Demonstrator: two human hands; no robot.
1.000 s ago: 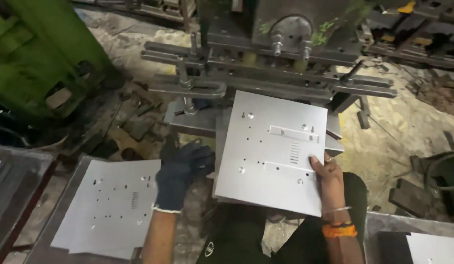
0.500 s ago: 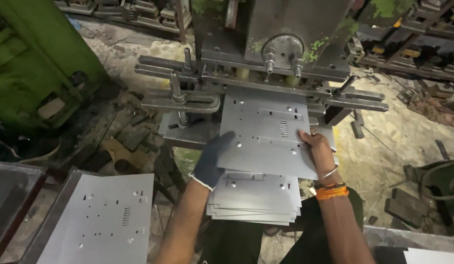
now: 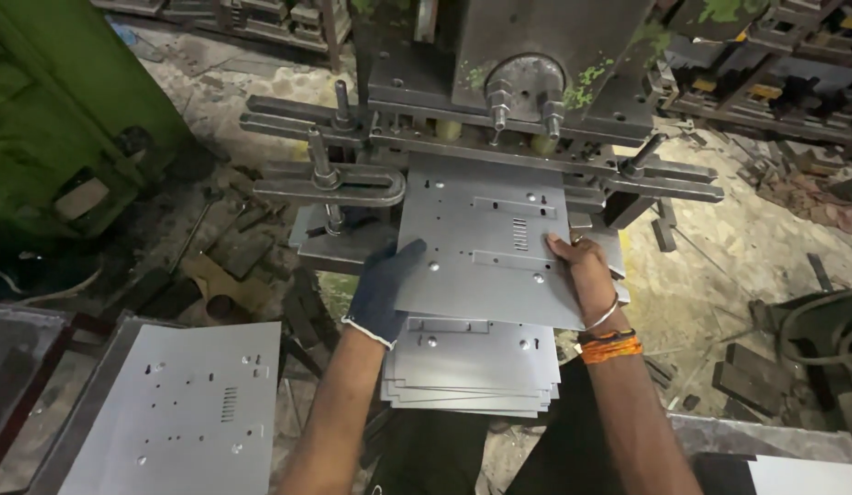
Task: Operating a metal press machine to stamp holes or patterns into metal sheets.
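- Where the view begins at the far left, we see a green machine body (image 3: 50, 119) standing over a dirty floor strewn with metal scraps (image 3: 215, 266).
- Below it, at the lower left, we find a flat punched sheet (image 3: 183, 412) lying on a metal tray (image 3: 87, 403), well apart from the hands.
- Moving inward, we come to the left hand (image 3: 385, 289), which wears a dark blue glove. It grips the left edge of the grey metal sheet (image 3: 490, 243), thumb on top and fingers hidden beneath.
- That grey metal sheet sits in the middle of the view, held roughly level, its far edge tucked under the press tooling (image 3: 499, 110). It carries small holes, two raised strips and a block of short slots.
- Under the sheet's near edge, close to the person's lap, we see a stack of similar sheets (image 3: 472, 367), slightly fanned at the corners.
- A slotted clamp bar (image 3: 330, 188) with an upright bolt lies just left of the sheet, and another clamp bar (image 3: 669, 179) lies to its right.
- Further right, the bare right hand (image 3: 582, 275) closes on the sheet's right edge, thumb on top. A thin bangle and an orange thread band (image 3: 609, 348) circle the wrist.
- At the far right, we make out dark metal parts (image 3: 765, 92) piled behind the press, and a pale sheet corner (image 3: 802, 477) at the bottom.
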